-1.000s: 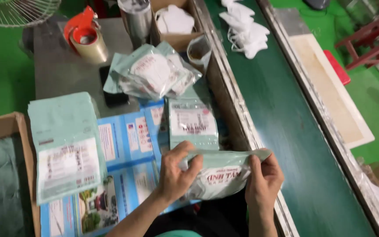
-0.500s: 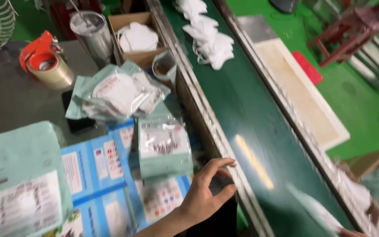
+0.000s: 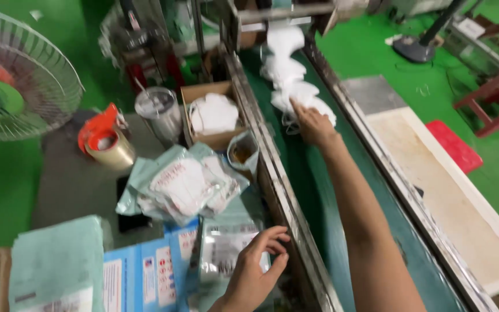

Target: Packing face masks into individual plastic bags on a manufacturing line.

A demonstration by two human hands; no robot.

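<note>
My right hand (image 3: 313, 123) reaches far up the dark green conveyor belt (image 3: 313, 190) and rests on a heap of white face masks (image 3: 295, 95); its fingers lie on the masks, and whether they grip one cannot be told. My left hand (image 3: 258, 271) hovers with fingers spread over a pale green printed pouch (image 3: 226, 254) lying on blue flat cartons (image 3: 145, 274) at the near edge of the table. It holds nothing.
A pile of filled green pouches (image 3: 180, 185) sits mid-table. Behind it stand a cardboard box of white masks (image 3: 212, 115), a steel cup (image 3: 157, 112), a small bag (image 3: 242, 153) and a tape dispenser (image 3: 108, 141). A fan (image 3: 12, 86) stands at left. A green pouch stack (image 3: 59, 263) lies near left.
The pouch that both hands held a second ago is gone from them. My right hand has stretched up the belt to the masks. The view has swung toward the machine end.
</note>
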